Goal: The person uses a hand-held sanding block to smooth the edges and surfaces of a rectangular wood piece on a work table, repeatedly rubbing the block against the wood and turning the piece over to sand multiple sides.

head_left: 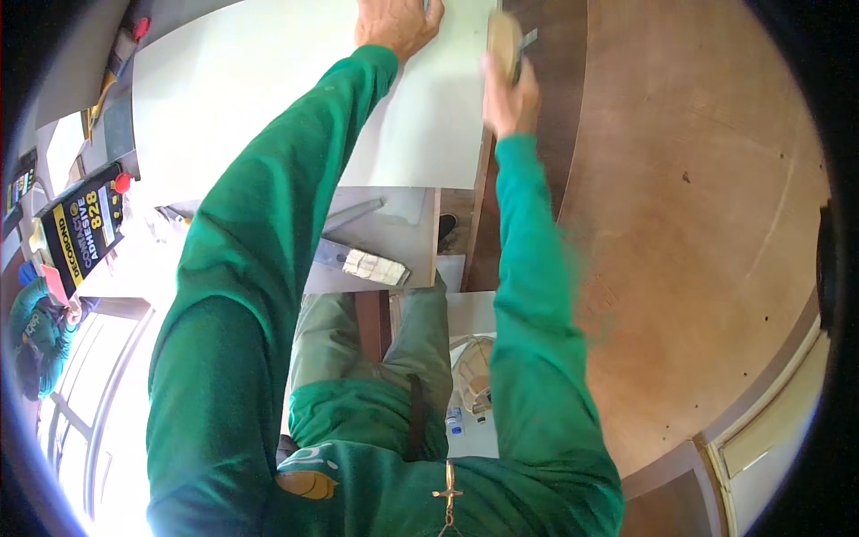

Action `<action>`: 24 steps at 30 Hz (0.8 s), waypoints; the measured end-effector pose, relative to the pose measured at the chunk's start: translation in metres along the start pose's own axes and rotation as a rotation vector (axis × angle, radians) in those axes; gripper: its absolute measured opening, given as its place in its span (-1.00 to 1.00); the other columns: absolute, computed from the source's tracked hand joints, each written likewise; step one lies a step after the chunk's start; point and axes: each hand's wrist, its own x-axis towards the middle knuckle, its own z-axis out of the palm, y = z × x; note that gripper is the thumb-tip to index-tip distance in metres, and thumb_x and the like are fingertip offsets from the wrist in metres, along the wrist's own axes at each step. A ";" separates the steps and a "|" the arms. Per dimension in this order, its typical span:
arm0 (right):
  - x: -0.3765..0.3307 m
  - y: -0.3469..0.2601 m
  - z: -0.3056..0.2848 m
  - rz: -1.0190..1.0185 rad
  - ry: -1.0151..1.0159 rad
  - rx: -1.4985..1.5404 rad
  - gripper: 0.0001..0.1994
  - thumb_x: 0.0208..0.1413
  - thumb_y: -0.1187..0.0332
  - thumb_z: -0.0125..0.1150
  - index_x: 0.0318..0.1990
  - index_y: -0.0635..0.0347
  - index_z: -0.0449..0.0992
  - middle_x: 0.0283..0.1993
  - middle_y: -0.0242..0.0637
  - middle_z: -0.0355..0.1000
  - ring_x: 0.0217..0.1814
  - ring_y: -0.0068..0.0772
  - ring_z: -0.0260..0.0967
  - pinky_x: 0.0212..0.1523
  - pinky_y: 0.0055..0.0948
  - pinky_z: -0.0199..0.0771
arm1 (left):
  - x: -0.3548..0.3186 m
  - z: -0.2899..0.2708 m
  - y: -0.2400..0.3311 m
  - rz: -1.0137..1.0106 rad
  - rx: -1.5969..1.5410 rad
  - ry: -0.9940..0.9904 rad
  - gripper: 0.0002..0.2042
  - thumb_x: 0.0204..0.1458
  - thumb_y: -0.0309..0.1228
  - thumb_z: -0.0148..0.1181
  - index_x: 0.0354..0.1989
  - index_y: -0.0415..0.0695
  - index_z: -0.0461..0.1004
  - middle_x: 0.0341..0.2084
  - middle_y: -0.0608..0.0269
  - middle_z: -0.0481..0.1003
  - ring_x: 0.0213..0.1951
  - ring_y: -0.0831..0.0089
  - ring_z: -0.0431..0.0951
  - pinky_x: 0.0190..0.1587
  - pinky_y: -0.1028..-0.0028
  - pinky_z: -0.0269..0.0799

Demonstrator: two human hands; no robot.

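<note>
My left hand (pixel 394 25) rests on a large white panel (pixel 242 98), at the top edge of the picture. Its fingers are mostly cut off there, so their grip does not show. At the panel's right edge, my right hand (pixel 513 103) is closed round a pale wooden block tool (pixel 505 40) with a short metal piece (pixel 530 38) sticking out. Motion blurs both hand and tool, and the tool's exact kind is unclear. Below the panel, a flat metal blade with a pale wrapped handle (pixel 376 267) lies on a grey shelf surface (pixel 394 224).
A brown wooden surface (pixel 689 224) fills the right side. To the left stand a black and yellow adhesive can (pixel 85 224) and a brush with a red end (pixel 121 58). Another person (pixel 45 331) is at the far left. A round container (pixel 472 367) sits low near my legs.
</note>
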 end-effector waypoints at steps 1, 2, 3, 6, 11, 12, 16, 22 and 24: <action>-0.040 -0.011 -0.010 0.151 -0.067 0.051 -0.17 0.13 -0.11 0.35 0.33 0.44 0.34 0.17 0.25 0.50 0.17 0.14 0.52 0.12 -0.10 0.53 | 0.000 -0.002 -0.003 -0.013 0.001 -0.010 -0.68 0.22 -0.25 0.07 0.00 -0.21 0.49 -0.01 -0.03 0.46 0.16 -0.03 0.42 0.43 -0.10 0.03; -0.068 -0.007 -0.022 0.173 -0.057 0.061 -0.18 0.13 -0.09 0.36 0.32 0.45 0.35 0.16 0.25 0.50 0.17 0.13 0.53 0.14 -0.10 0.52 | 0.002 -0.002 0.000 -0.009 -0.007 -0.004 -0.68 0.22 -0.25 0.06 0.00 -0.21 0.49 -0.02 -0.02 0.46 0.16 -0.02 0.41 0.43 -0.10 0.03; -0.095 0.002 -0.031 0.198 -0.050 0.072 -0.19 0.13 -0.08 0.37 0.31 0.46 0.36 0.16 0.25 0.51 0.17 0.11 0.53 0.16 -0.11 0.51 | 0.003 -0.001 0.002 -0.004 -0.014 0.000 -0.68 0.23 -0.25 0.06 0.00 -0.21 0.49 -0.02 -0.02 0.46 0.17 -0.01 0.41 0.43 -0.10 0.02; -0.128 0.025 -0.032 0.176 0.009 0.119 -0.15 0.10 -0.08 0.40 0.33 0.49 0.34 0.12 0.23 0.53 0.14 0.02 0.55 0.15 -0.18 0.51 | 0.006 -0.002 0.000 -0.003 0.009 -0.029 -0.67 0.24 -0.24 0.04 0.00 -0.22 0.50 -0.02 -0.03 0.46 0.17 0.02 0.41 0.43 -0.10 0.02; 0.001 -0.002 -0.005 -0.012 0.101 0.137 -0.27 0.06 -0.16 0.40 0.17 0.33 0.54 -0.03 0.00 0.61 -0.03 -0.17 0.57 0.00 -0.17 0.53 | 0.007 0.004 0.006 0.011 0.004 -0.027 -0.65 0.25 -0.23 0.01 0.00 -0.24 0.51 -0.02 -0.05 0.48 0.18 0.04 0.42 0.43 -0.09 0.02; 0.009 -0.043 -0.002 0.095 0.032 0.157 -0.24 0.05 -0.18 0.39 0.18 0.33 0.53 -0.05 0.01 0.62 -0.05 -0.14 0.58 0.01 -0.16 0.53 | 0.002 0.002 -0.004 -0.006 0.031 -0.050 -0.65 0.25 -0.23 0.01 0.00 -0.25 0.51 -0.02 -0.05 0.48 0.18 0.03 0.42 0.43 -0.08 0.02; 0.020 -0.018 -0.010 -0.032 0.012 0.110 -0.14 0.09 -0.17 0.33 0.34 0.40 0.35 0.13 0.25 0.51 0.19 0.16 0.49 0.23 -0.07 0.44 | 0.007 0.007 0.006 0.028 0.003 0.022 -0.65 0.26 -0.24 0.00 0.00 -0.25 0.52 -0.03 -0.07 0.48 0.19 0.03 0.41 0.43 -0.07 0.01; -0.139 0.014 -0.026 0.167 0.035 0.122 -0.13 0.06 -0.05 0.44 0.34 0.49 0.33 0.23 0.26 0.47 0.26 0.06 0.48 0.29 -0.16 0.43 | 0.004 0.000 -0.005 0.000 0.020 -0.026 -0.66 0.24 -0.24 0.01 -0.01 -0.25 0.52 -0.03 -0.03 0.48 0.18 0.04 0.40 0.44 -0.07 -0.01; -0.132 -0.001 -0.024 0.144 0.030 0.155 -0.09 0.03 -0.07 0.45 0.36 0.50 0.31 0.26 0.31 0.42 0.27 0.11 0.46 0.32 -0.14 0.41 | -0.001 -0.001 -0.011 -0.003 0.025 -0.013 -0.66 0.24 -0.24 0.02 -0.01 -0.25 0.52 -0.04 -0.04 0.48 0.18 0.04 0.40 0.44 -0.07 -0.01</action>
